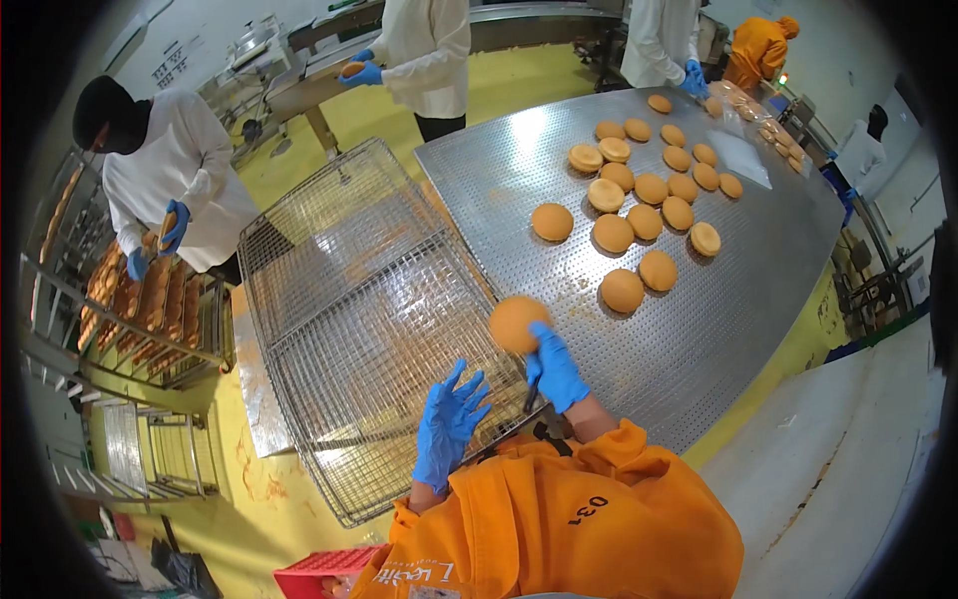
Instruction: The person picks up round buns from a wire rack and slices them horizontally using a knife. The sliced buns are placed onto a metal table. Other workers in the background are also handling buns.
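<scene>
My right hand [560,371], in a blue glove, holds a round golden bun [517,324] over the near left edge of the perforated metal table [689,349]. A dark narrow thing [531,397] shows just below that hand; whether the hand grips it, I cannot tell. My left hand [448,423], also gloved in blue, is held over the near end of the wire racks [339,399] with its fingers spread and nothing in it. Several more buns lie loose on the table, the nearest one [622,291] beyond my right hand. A few show a paler side up.
Bagged buns [778,135] and a white sheet [740,160] lie at the table's far right. At left, a person in white [180,170] works by a trolley of buns [150,304]. Other people stand beyond the table. A red crate [319,574] is near my left side.
</scene>
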The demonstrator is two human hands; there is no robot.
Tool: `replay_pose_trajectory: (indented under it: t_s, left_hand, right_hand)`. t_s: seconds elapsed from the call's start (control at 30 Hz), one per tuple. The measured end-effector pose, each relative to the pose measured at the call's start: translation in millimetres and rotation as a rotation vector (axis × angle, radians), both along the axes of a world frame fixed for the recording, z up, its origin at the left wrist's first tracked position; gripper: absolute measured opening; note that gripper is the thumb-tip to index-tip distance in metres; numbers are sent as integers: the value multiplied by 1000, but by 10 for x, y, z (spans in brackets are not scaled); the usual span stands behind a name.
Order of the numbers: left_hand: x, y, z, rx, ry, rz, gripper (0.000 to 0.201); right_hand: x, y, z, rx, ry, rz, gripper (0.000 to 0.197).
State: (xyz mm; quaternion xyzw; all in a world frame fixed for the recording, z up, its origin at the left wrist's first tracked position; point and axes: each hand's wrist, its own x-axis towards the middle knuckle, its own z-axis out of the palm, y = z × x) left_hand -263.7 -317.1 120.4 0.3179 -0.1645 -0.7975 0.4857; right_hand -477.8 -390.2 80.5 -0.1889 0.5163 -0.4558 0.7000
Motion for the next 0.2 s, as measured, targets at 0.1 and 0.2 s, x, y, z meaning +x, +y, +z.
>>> replay_pose_trajectory:
  t_s: [0.1,0.2]
  left_hand:
    - [19,21,-123,-4,-149,24,74]
    - [99,11,-320,74,-167,38,74]
  right_hand:
    - [-259,-198,-185,-18,-284,-375,42]
    - [-343,-183,-141,9,-288,-299,42]
